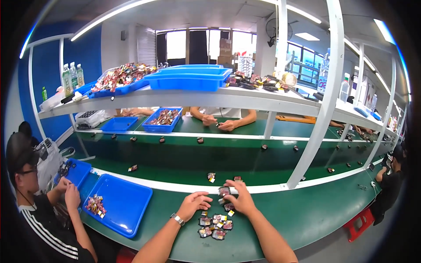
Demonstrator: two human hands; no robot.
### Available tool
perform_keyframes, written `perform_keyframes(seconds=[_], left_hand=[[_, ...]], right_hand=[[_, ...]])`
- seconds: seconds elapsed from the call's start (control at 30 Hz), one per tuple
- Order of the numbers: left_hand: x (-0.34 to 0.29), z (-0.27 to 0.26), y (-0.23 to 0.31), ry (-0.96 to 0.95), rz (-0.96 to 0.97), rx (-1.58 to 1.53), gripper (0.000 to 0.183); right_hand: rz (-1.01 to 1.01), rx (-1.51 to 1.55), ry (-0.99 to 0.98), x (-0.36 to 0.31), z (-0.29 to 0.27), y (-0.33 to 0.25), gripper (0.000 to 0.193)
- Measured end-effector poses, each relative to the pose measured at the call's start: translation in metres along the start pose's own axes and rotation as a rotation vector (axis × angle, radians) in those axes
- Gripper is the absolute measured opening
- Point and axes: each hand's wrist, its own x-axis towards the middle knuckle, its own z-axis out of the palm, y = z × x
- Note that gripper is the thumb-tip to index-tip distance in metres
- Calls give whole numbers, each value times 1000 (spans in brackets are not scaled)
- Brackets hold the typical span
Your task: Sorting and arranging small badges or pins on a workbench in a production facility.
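Observation:
A cluster of small dark-edged electronic modules (215,227), with reddish parts and white and yellow tabs, lies on the green bench top (280,215) between my forearms. My right hand (241,200) is at the far end of this cluster, thumb and fingers bent around one small electronic module (224,191). Just below its thumb lies another module (229,206). My left hand (195,205), with a watch (177,218) on the wrist, hovers left of the cluster. Its fingers are loosely bent and apart, with nothing visible in them.
Beyond a pale rail runs a green conveyor belt (175,153) with scattered modules. A blue tray (118,206) holding small parts stands left, beside a co-worker (48,215). A white upright post (322,105) rises right of my hands. Overhead, a shelf (184,98) carries blue trays (186,79).

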Motion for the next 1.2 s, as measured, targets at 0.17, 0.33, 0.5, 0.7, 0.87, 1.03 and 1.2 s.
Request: perform_keyframes(seconds=[0.17,0.33,0.5,0.7,0.87,1.03,1.2], left_hand=[[-7,7,9,-147,-123,-127,39],[-2,-6,2,-217,-138,-120,35],[-8,9,10,-110,-98,-130,33],[-9,13,8,-105,-72,-100,33],[-9,17,4,-121,-68,-66,32],[-8,13,9,-113,-78,-33,34],[-11,11,10,-186,-44,-66,38]], right_hand=[[-53,44,-274,-9,11,-45,71],[-180,1,-283,-6,14,-47,67],[-294,-57,-216,-8,13,-39,51],[-254,-155,-200,-8,11,-40,20],[-225,-91,-246,-9,16,-31,15],[-178,-56,-221,-14,22,-32,12],[-83,6,-176,-16,25,-34,11]])
